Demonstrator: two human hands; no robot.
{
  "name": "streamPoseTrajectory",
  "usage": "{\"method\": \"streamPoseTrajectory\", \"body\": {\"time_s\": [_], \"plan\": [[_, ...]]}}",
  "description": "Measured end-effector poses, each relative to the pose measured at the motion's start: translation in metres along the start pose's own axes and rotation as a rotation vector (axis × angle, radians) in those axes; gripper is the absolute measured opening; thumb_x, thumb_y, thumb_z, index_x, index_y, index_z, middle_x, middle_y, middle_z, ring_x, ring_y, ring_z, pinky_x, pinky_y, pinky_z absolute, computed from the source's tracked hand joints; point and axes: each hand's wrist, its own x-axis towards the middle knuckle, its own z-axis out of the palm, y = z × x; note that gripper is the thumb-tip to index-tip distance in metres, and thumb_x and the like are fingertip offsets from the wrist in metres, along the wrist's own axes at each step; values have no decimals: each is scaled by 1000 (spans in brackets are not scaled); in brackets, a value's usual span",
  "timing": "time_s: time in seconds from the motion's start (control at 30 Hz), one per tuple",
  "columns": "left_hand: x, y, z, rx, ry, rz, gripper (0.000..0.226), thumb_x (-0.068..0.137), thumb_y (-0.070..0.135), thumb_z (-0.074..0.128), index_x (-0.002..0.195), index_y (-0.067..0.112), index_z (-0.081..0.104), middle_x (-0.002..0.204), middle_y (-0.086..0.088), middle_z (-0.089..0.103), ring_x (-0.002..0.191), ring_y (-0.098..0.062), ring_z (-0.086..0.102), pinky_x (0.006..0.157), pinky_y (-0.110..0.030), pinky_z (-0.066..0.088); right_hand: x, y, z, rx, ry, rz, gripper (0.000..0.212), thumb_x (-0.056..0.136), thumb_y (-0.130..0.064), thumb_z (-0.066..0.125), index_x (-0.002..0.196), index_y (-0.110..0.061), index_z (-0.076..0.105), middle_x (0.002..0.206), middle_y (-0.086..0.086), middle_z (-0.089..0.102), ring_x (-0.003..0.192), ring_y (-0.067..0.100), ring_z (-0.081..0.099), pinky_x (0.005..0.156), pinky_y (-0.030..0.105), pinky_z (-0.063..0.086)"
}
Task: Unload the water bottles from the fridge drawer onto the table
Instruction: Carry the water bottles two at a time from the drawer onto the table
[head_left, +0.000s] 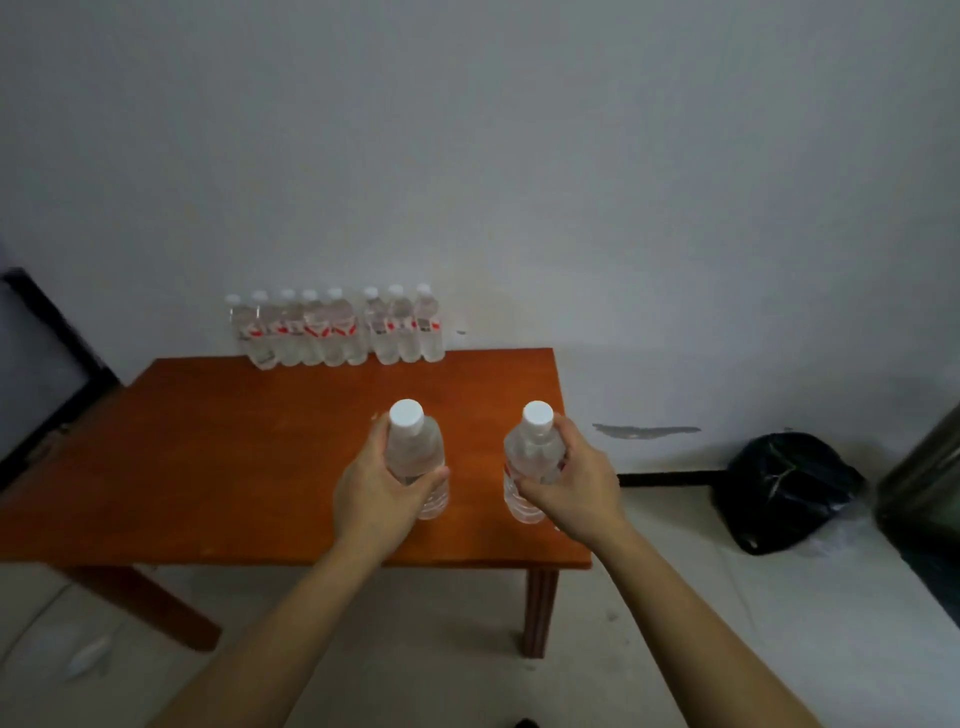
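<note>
Left hand and right hand each grip an upright bottle above the tabletop; a row of bottles lines its far edge.

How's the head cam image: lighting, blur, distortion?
Head view: dim, flat light, darker corners; wide-angle bending along the table edges; the row of bottles by the wall is soft, labels unreadable; the left bottle in the left hand and right bottle in the right hand look sharper; no strong glare.
</note>
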Motion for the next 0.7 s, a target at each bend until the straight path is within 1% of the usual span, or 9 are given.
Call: {"method": "streamPoseTrajectory", "body": {"time_s": [0.1,0.17,0.3,0.37,0.47,0.53,0.6,0.63,0.7], "plan": [[58,-6,-3,28,6,-13,82,68,43,88,138,34,46,122,13,65,111,-14,64,91,-43,55,64,-6,24,10,-43,-22,79,70,-46,80,137,-44,37,116,-15,65,102,11,64,80,34,58],[96,-9,-4,11,27,-30,80,69,40,88,137,34,46,118,16,64,108,-12,63,89,-41,56,108,-12,37,30,-61,-46,77,71,-46,80,136,-43,38,116,-15,65,100,10,64,80,33,58],[150,-32,-6,-26,79,-70,75,67,34,90,130,33,49,111,18,64,101,-8,64,84,-41,58,176,-26,71,59,-104,-74,69,74,-45,80,132,-43,42,109,-21,61,95,6,61,78,34,58],[171,-46,-11,-12,82,-95,76,66,34,90,130,31,48,111,16,64,99,-9,64,83,-41,58,200,-33,90,61,-123,-84,66,74,-43,80,130,-43,44,111,-20,63,97,7,62,78,36,58],[207,-74,-19,19,88,-127,81,67,36,89,135,28,46,114,12,64,100,-14,65,83,-42,57,237,-40,122,48,-182,-107,70,72,-42,82,131,-41,45,116,-13,67,102,13,66,78,38,59],[229,-98,-23,23,87,-160,85,67,38,89,138,27,44,119,10,63,104,-16,64,86,-43,56,258,-43,144,44,-231,-106,77,72,-44,82,137,-38,43,120,-11,67,104,13,65,81,37,58],[253,-122,-28,25,80,-190,88,67,36,90,140,27,43,123,8,62,107,-17,63,89,-45,55,278,-47,168,50,-269,-90,81,72,-41,84,141,-33,44,123,-9,67,107,11,64,85,32,56],[267,-134,-32,26,69,-202,89,66,34,90,141,26,42,125,7,62,109,-18,62,91,-45,55,288,-50,182,50,-286,-86,79,71,-38,84,140,-30,46,122,-9,67,107,11,64,87,29,55],[300,-162,-41,26,48,-215,90,67,32,90,142,24,42,128,5,61,112,-19,61,93,-44,53,311,-57,212,47,-329,-77,75,71,-35,84,137,-28,50,118,-11,68,106,9,65,89,29,56]]}}
